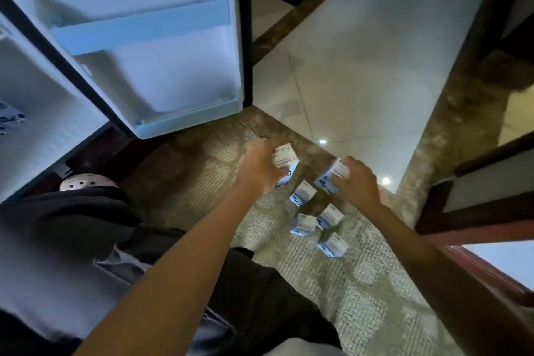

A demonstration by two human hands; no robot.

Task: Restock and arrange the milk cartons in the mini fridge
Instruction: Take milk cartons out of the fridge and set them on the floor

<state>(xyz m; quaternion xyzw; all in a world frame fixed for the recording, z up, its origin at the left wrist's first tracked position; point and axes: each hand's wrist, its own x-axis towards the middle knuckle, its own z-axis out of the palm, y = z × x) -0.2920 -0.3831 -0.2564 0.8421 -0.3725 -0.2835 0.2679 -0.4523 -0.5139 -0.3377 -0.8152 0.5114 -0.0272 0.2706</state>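
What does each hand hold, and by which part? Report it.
The left hand grips a milk carton with its fingers curled round the carton's side. The right hand grips a second carton near its top.

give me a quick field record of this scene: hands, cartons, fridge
left hand: grips the left carton
right hand: grips the right carton
loose cartons: four, standing on the carpet, nearer the person than the held two
fridge door: open, up and left of the cartons
lifted yet: cannot tell
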